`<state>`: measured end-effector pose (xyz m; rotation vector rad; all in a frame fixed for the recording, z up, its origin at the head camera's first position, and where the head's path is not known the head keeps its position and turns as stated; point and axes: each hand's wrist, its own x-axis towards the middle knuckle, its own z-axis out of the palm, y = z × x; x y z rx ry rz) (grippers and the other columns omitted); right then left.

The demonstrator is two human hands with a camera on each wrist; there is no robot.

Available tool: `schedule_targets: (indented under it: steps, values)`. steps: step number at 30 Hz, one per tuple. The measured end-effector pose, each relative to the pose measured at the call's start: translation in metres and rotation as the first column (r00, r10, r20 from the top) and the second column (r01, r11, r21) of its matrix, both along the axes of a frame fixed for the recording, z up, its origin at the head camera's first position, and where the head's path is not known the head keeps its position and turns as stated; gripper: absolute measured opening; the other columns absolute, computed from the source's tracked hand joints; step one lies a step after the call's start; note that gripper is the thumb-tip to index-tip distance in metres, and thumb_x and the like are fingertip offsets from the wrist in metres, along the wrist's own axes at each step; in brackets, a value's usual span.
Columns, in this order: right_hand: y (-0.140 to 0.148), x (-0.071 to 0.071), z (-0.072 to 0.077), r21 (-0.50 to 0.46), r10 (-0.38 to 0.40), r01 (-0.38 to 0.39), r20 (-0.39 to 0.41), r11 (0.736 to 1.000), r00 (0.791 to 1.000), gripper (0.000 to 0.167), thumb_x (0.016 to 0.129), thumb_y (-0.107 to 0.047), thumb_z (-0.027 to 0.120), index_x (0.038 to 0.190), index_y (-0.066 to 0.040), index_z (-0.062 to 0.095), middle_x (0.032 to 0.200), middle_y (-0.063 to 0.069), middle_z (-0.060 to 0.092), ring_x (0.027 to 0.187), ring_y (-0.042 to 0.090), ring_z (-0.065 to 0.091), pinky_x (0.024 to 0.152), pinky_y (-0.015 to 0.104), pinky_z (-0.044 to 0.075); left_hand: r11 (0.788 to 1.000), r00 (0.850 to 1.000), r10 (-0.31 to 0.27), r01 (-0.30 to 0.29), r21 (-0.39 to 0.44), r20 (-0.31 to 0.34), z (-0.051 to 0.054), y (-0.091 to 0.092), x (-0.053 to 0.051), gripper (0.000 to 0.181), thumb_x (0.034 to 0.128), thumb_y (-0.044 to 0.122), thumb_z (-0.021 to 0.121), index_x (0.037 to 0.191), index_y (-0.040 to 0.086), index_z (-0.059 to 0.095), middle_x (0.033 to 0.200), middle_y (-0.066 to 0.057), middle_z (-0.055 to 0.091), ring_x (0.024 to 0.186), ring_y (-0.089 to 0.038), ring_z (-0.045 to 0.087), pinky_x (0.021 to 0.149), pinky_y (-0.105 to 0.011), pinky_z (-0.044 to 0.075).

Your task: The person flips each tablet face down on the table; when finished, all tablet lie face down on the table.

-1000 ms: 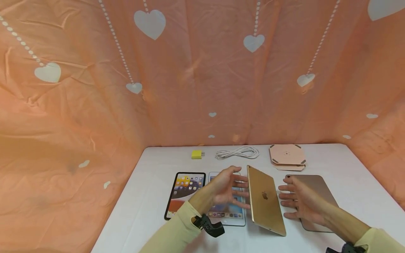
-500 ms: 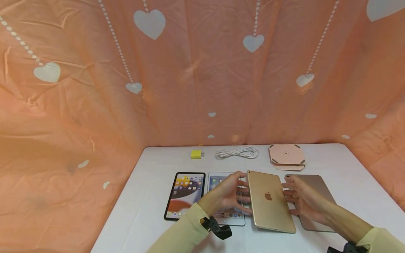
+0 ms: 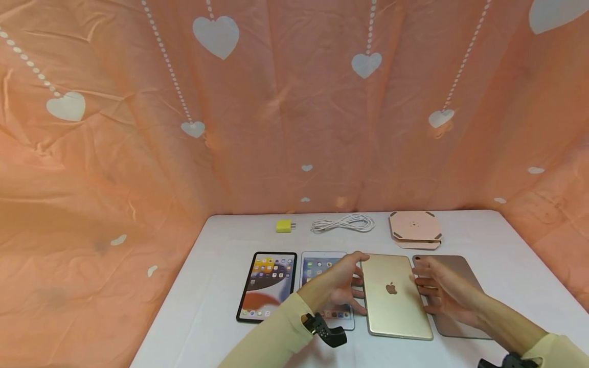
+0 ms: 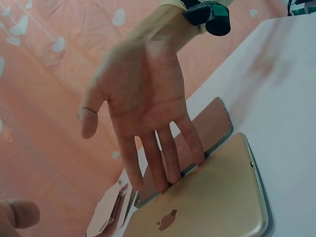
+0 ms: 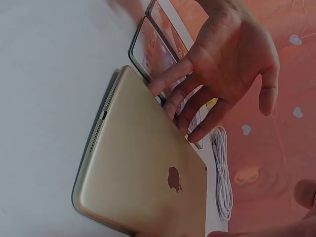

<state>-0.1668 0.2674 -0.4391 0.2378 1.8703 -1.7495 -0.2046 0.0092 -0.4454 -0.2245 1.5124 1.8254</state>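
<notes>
Left hand (image 3: pixel 341 283) and right hand (image 3: pixel 447 295), fingers extended and clasping nothing, flank the gold tablet (image 3: pixel 397 306). Remotely, I judge it stiff, slick, breakable, best held by its long edges.

Four tablets (image 3: pixel 399 309) abreast, charger (image 3: pixel 284 226) and cable (image 3: pixel 342 223) behind.

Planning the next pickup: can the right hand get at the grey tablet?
Likely yes: the right hand is over the grey tablet, nothing visibly between; its fingers need only leave the gold tablet.
</notes>
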Motion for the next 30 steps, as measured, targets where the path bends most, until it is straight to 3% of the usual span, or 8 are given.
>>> schedule_targets:
  steps: [5,8,11,16,22,26,30]
  values:
    - [-0.001,-0.002,0.000,0.001,0.018,-0.018,0.002,1.000,1.000,0.087,0.114,-0.052,0.029,0.170,0.009,0.004,0.174,0.041,0.003,0.159,0.063,0.009,0.123,0.080,0.032,0.999,1.000,0.031,-0.031,0.009,-0.002,0.003,-0.003,0.004,0.075,0.0995,0.050,0.062,0.140,-0.011,0.043,0.129,-0.029,0.049,0.133,-0.062,0.049,0.112,-0.093,0.029]
    - [-0.001,-0.003,0.001,0.017,0.028,-0.028,0.000,0.999,1.000,0.086,0.114,-0.051,0.029,0.170,0.010,0.005,0.174,0.041,0.006,0.159,0.063,0.011,0.122,0.079,0.035,1.000,1.000,0.015,-0.015,0.019,-0.011,0.004,-0.010,0.005,0.080,0.1009,0.049,0.062,0.147,-0.013,0.039,0.138,-0.034,0.048,0.141,-0.068,0.043,0.115,-0.091,0.029]
    - [-0.001,-0.003,0.003,0.051,0.035,-0.035,-0.012,0.998,0.999,0.086,0.114,-0.051,0.028,0.169,0.011,0.007,0.171,0.043,0.013,0.155,0.062,0.022,0.118,0.074,0.044,0.999,0.999,-0.015,0.016,0.034,-0.034,0.005,-0.025,0.007,0.082,0.1032,0.048,0.060,0.154,-0.013,0.038,0.146,-0.034,0.050,0.143,-0.065,0.046,0.117,-0.084,0.036]
    - [-0.001,-0.003,0.008,0.073,0.018,-0.013,-0.072,0.997,0.997,0.080,0.116,-0.049,0.029,0.167,0.012,0.015,0.167,0.041,0.029,0.144,0.048,0.051,0.110,0.058,0.058,0.997,0.994,-0.042,0.049,0.065,-0.097,0.006,-0.065,0.008,0.075,0.1060,0.043,0.057,0.156,-0.011,0.044,0.153,-0.033,0.056,0.140,-0.054,0.058,0.116,-0.070,0.050]
    - [-0.006,-0.002,0.010,-0.068,0.032,-0.040,-0.110,0.997,0.993,0.076,0.118,-0.048,0.031,0.166,0.011,0.026,0.160,0.029,0.051,0.133,0.029,0.065,0.107,0.050,0.061,0.994,0.991,-0.050,0.061,0.095,-0.122,0.010,-0.114,0.005,0.068,0.1092,0.038,0.049,0.158,-0.010,0.045,0.157,-0.033,0.056,0.143,-0.050,0.060,0.116,-0.061,0.054]
    - [-0.022,-0.002,0.008,-0.178,0.061,-0.077,-0.094,0.981,0.994,0.074,0.118,-0.045,0.035,0.166,0.010,0.024,0.160,0.024,0.051,0.134,0.029,0.064,0.110,0.052,0.060,0.997,0.990,-0.035,0.044,0.067,-0.136,0.012,-0.140,0.006,0.068,0.1099,0.037,0.045,0.159,-0.010,0.043,0.159,-0.032,0.054,0.144,-0.050,0.059,0.114,-0.059,0.056]
    - [-0.043,-0.002,0.009,-0.232,0.056,-0.068,-0.059,0.970,0.997,0.073,0.116,-0.042,0.040,0.165,0.009,0.025,0.161,0.027,0.049,0.133,0.032,0.064,0.112,0.056,0.058,1.000,0.989,-0.014,0.018,0.025,-0.151,0.012,-0.160,0.007,0.069,0.1109,0.038,0.043,0.161,-0.010,0.041,0.161,-0.033,0.052,0.143,-0.050,0.060,0.113,-0.059,0.056]
